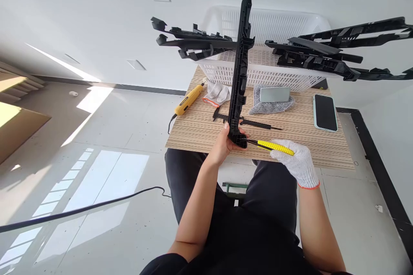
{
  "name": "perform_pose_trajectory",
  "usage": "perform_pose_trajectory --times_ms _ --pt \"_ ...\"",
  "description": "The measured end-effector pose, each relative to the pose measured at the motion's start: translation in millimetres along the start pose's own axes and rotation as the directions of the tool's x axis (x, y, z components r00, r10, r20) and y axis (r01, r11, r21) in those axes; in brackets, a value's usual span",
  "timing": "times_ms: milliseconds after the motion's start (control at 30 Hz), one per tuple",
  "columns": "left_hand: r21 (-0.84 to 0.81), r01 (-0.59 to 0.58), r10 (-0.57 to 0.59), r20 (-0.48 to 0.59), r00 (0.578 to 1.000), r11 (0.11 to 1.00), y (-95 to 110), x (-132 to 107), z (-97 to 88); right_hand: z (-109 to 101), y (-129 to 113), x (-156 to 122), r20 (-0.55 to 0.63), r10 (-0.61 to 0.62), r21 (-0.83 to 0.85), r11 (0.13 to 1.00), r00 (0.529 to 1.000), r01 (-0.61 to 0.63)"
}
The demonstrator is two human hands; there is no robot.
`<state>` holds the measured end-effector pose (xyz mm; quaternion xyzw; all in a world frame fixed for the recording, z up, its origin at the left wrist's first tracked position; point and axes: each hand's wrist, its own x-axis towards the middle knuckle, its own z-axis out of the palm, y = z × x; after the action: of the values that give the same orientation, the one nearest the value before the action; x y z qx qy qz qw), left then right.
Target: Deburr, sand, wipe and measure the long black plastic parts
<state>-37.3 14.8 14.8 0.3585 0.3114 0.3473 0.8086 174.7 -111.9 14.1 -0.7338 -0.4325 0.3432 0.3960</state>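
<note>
My bare left hand (222,144) is closed around the lower end of a long black plastic trim part (240,68). The part stands nearly upright in view, with ribs and clips along its length. In my right hand (298,161), which wears a white knit glove with an orange cuff, is a yellow-handled tool (275,147) with a slim dark tip. That tip meets the trim part's bottom end, close to my left fingers. Whether it is a knife or another hand tool, I cannot tell.
A white plastic basket (222,71) holds several black trim parts (322,53) sticking out both sides. On the wooden table (309,150) lie a yellow rotary tool (189,99), calipers (258,124), a glove (217,92), a grey cloth (258,105) under a pale block (275,94), and a phone (325,112).
</note>
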Motion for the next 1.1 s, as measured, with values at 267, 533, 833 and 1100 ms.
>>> perform_pose_trajectory --times_ms 267,533,833,1100 --pt "0.034 -0.04 0.04 0.007 0.999 0.999 -5.8 1.9 -5.3 0.8 -2.9 -0.4 -0.008 -0.027 0.025 0.999 1.0 0.027" --pt "0.051 -0.045 0.045 0.001 0.999 0.998 -8.1 1.8 -7.1 0.5 -0.5 0.0 -0.011 -0.089 -0.003 0.996 0.996 0.089" --pt "0.07 -0.049 0.05 -0.006 0.999 0.996 -6.9 1.1 -5.2 0.6 -3.6 -0.9 -0.004 -0.041 0.024 0.999 0.999 0.042" --pt "0.076 -0.047 0.047 -0.003 0.999 0.996 -5.4 -0.1 -4.5 1.2 -4.1 -0.8 -0.016 -0.049 0.012 0.999 0.999 0.049"
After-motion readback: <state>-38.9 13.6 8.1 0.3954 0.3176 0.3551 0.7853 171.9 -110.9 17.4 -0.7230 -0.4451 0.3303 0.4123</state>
